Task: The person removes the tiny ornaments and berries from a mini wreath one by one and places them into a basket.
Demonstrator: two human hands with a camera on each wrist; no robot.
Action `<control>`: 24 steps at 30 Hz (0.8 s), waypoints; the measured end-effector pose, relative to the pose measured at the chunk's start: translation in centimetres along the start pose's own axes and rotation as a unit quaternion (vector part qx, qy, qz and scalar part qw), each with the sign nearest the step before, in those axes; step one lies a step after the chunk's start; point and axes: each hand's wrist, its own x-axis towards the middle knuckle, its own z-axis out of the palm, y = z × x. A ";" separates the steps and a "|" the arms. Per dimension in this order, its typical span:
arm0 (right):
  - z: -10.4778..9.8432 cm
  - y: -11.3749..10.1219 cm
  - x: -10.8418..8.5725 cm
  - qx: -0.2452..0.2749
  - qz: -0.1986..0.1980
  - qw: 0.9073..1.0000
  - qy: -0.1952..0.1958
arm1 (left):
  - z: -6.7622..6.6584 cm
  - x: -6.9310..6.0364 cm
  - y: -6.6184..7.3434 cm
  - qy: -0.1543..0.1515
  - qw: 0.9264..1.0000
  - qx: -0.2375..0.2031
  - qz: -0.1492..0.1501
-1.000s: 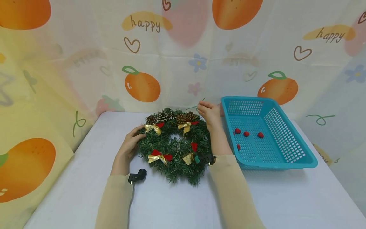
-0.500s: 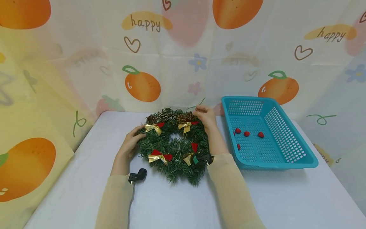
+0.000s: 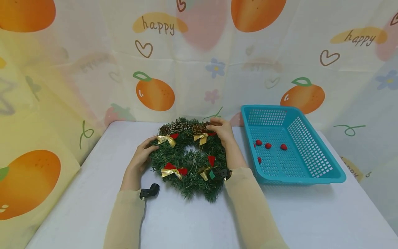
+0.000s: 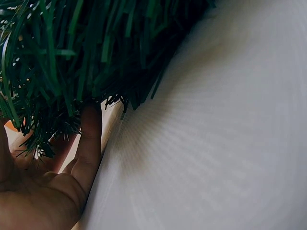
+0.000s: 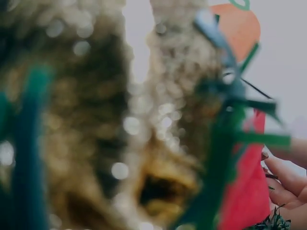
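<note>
A green Christmas wreath (image 3: pixel 174 160) lies on the white table, trimmed with gold-and-red bows (image 3: pixel 174 170) and several pine cones (image 3: pixel 177 126) along its far side. At its left edge my left hand (image 3: pixel 141 157) holds the greenery between thumb and fingers. The left wrist view shows those fingers (image 4: pixel 90 143) reaching under the wreath's needles (image 4: pixel 96 57). My right hand (image 3: pixel 225 132) bends over the upper right pine cones, and its fingertips come near or touch them. Whether it pinches something is hidden. In the right wrist view, a blurred gold bow (image 5: pixel 144 120) covers most of the scene.
A turquoise plastic basket (image 3: pixel 323 155) stands close to the right forearm, with several small red berry-like pieces (image 3: pixel 268 146) inside. A patterned cloth (image 3: pixel 192 79) hangs right behind the table. The left side of the table (image 3: pixel 99 166) is bare white cloth.
My right hand has moved left and down from beside the basket onto the wreath's upper right pine cones. The left hand and the wreath have stayed put.
</note>
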 end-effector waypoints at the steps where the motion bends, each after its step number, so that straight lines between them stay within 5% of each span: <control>1: -0.2 1.0 0.8 0.002 0.000 1.000 -0.005 | 0.0 0.0 0.0 0.000 1.000 0.002 0.000; 9: -1.7 11.5 10.0 -0.010 -0.007 1.000 -0.009 | -0.1 0.1 0.0 -0.005 1.000 0.000 0.000; 12: -1.9 12.3 10.5 -0.018 -0.024 0.999 -0.011 | -0.1 0.1 -0.1 -0.005 1.000 -0.002 -0.002; 14: -1.5 10.1 8.4 -0.020 -0.024 0.999 -0.011 | -0.2 0.2 -0.1 -0.006 1.000 -0.002 -0.003; 21: 1.0 -5.4 -5.4 -0.015 0.018 1.000 0.000 | -0.1 0.2 -0.1 -0.004 1.000 0.000 -0.006; 24: 1.6 -9.2 -8.6 -0.014 0.041 0.999 0.011 | -0.1 0.1 -0.1 -0.003 1.000 0.000 -0.003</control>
